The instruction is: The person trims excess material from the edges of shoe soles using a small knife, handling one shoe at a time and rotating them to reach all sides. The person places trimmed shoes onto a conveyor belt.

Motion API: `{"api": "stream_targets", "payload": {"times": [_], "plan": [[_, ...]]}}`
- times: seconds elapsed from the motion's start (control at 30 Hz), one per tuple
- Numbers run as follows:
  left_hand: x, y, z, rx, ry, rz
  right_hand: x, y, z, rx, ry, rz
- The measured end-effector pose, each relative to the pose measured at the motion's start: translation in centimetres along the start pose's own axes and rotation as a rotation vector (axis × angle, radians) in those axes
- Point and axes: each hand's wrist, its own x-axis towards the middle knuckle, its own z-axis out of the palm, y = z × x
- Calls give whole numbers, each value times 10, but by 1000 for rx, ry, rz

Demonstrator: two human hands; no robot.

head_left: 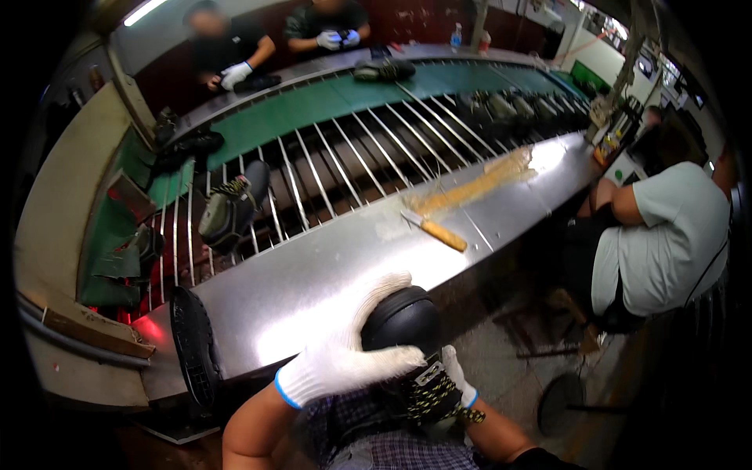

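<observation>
Low in front of my body is a dark work shoe (pixel 401 323) with a smooth black toe and black-and-yellow laces. My left hand (pixel 337 364), in a white knit glove with a blue cuff, clasps it, with the fingers along the toe's far left side and the thumb laid across its top. On the shoe's right side is my right hand (pixel 460 380), gloved the same way and gripping near the laces; most of its fingers are hidden. A black shoe sole (pixel 193 345) stands on edge at the bench's left end. A wooden-handled knife (pixel 443 234) lies on the metal bench (pixel 313 262).
A yellowish glue-like smear (pixel 470 188) marks the bench. Beyond runs a rack of metal rods (pixel 321 168) carrying a laced shoe (pixel 235 205) and several others, beside a green belt (pixel 290 112). Two gloved co-workers stand across it. A person in a pale shirt (pixel 666 243) sits at right.
</observation>
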Motion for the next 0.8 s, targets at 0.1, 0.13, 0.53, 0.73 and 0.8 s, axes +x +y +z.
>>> {"api": "stream_targets", "payload": {"times": [0.1,0.13,0.53,0.73,0.8], "plan": [[-15,11,-28,-47,-1,-58,7,21,19,-239,100,-103],[-18,12,-39,34,-27,-81,10,17,17,-524,23,-129],[-149,-133,54,-93,188,-42,81,-135,133,-1636,-349,-67],[-133,-146,62,221,587,334,86,-119,144,-1661,-508,-61],[-115,-144,49,380,580,523,82,-121,157,-1639,-481,-29]]}}
